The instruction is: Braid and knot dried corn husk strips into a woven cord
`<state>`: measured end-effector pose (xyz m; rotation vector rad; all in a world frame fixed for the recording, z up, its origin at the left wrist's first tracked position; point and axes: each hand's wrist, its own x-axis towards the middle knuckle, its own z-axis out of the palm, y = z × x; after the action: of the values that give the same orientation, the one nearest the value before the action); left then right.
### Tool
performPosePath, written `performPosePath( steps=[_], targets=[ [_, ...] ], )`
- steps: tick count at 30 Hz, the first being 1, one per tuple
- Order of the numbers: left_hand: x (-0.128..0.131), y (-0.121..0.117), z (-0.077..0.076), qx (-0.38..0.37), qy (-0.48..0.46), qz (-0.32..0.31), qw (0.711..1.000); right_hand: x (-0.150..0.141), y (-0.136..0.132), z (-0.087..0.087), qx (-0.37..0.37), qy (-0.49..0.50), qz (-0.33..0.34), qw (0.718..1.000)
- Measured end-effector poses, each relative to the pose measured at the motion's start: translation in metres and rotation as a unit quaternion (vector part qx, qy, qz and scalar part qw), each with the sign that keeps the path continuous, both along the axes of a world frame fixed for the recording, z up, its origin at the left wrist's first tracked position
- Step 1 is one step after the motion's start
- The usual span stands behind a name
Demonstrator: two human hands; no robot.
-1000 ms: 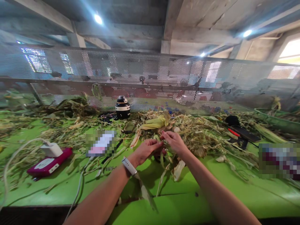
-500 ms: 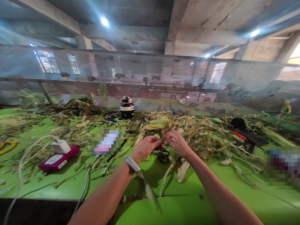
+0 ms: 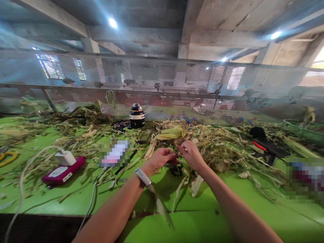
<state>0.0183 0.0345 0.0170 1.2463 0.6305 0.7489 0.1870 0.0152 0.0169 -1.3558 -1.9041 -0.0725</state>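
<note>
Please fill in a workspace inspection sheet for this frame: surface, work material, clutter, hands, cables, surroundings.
Surface: green tabletop, strewn with husk scraps.
Work material: corn husk strips heaped near centre; a yellow-green husk bundle lies on top.
Clutter: black bottle with white band, yellow-handled scissors at left edge, blurred-out phone-like device, magenta power block.
Hands: left hand, pale wristband on its wrist, and right hand nearly meet; anything pinched is too small to tell.
Cables: white cable arching from white charger on power block; pale cable running to the device.
Surroundings: perforated metal screen, concrete beams, ceiling lights.
</note>
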Motion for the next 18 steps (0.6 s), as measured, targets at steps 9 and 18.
performPosePath(
  steps=[9,18],
  targets=[
    [0.006,0.007,0.001,-0.027,-0.185,0.136,0.973,-0.008,-0.018,0.016,0.119,0.057,-0.05,0.99],
    [0.008,-0.002,0.007,-0.037,-0.208,0.156,0.965,-0.039,-0.027,-0.005,-0.092,-0.041,-0.05,0.994]
  ],
)
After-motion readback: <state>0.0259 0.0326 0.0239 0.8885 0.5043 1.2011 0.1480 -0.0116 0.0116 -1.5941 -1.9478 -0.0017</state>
